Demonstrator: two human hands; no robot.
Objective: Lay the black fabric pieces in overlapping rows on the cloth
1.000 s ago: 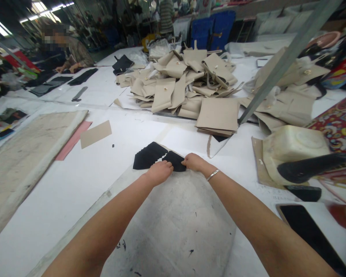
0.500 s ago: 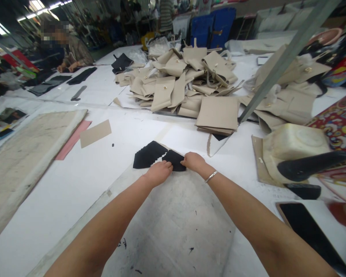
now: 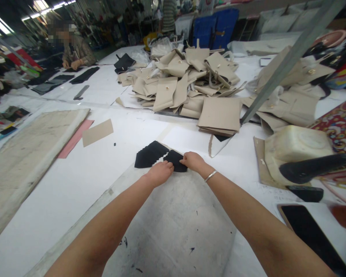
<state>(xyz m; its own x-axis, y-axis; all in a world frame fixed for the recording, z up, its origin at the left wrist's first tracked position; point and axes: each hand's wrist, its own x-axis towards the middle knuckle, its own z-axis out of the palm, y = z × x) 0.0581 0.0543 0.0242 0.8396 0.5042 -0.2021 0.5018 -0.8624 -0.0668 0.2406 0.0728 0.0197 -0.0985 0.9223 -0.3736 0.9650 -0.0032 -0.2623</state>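
Observation:
A small black piece (image 3: 176, 162), fabric or leather, lies at the far end of a worn, pale grey board (image 3: 178, 223). My left hand (image 3: 161, 172) is closed at its lower left edge, fingertips pressed on it. With thumb and finger, my right hand (image 3: 193, 161) pinches the same piece at its right side. Just left of it several similar black pieces (image 3: 150, 155) lie overlapped in a fan with stepped edges. A narrow jagged gap separates the fan from the piece in my hands. My fingers cover part of its edges.
Beyond my hands rise a heap of beige bag parts (image 3: 165, 92) and a beige stack (image 3: 219, 113). A slanted metal post (image 3: 276, 73) stands right of it. At right are a whitish plastic container (image 3: 296, 148) and a phone (image 3: 311, 234). A co-worker (image 3: 77, 52) sits far left.
The whole view has shifted very slightly. Both hands keep their places on the black piece, and the pieces lie as before.

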